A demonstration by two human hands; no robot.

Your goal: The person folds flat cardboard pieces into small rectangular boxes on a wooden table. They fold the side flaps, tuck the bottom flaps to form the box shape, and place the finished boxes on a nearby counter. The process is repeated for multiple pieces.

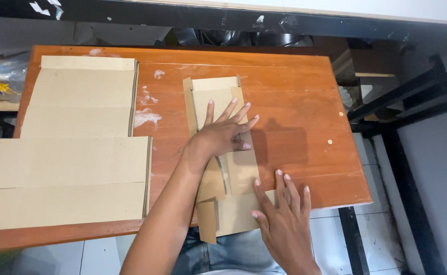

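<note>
Currently we press our left hand (223, 133) flat, fingers spread, on the far cardboard blank (218, 102); our right hand (282, 214) lies open-palmed on its near flap, grasping nothing.

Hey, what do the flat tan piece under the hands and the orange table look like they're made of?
The flat tan piece looks like plain cardboard: matte brown, thin edges, creased flaps turned up. The left hand and right hand press it flat. The table seems to be wood with a glossy orange-brown varnish: plank lines and a sheen show, with white smears, possibly paint or glue.
</note>
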